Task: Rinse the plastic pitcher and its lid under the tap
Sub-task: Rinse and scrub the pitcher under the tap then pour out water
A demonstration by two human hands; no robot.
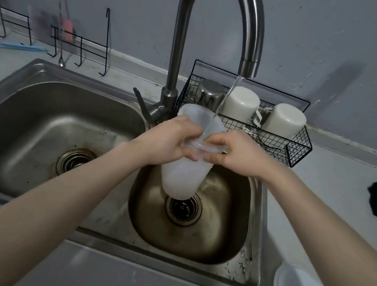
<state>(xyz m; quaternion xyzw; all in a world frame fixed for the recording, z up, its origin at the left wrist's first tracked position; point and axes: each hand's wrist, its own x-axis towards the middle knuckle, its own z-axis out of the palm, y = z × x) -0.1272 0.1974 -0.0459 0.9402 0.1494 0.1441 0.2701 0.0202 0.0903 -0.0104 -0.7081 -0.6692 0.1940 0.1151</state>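
Water [224, 99] runs from the tap [231, 0] onto the clear round lid [203, 146], which my right hand [238, 151] pinches by its edge, fingers curled, right against the side of the pitcher [181, 179]. My left hand [168, 139] wraps around the middle of the cloudy plastic pitcher and holds it tilted over the small right basin [229, 237], its base above the drain [183, 207]. Behind my hands, a wire basket [294, 148] holds two upturned white cups [241, 104].
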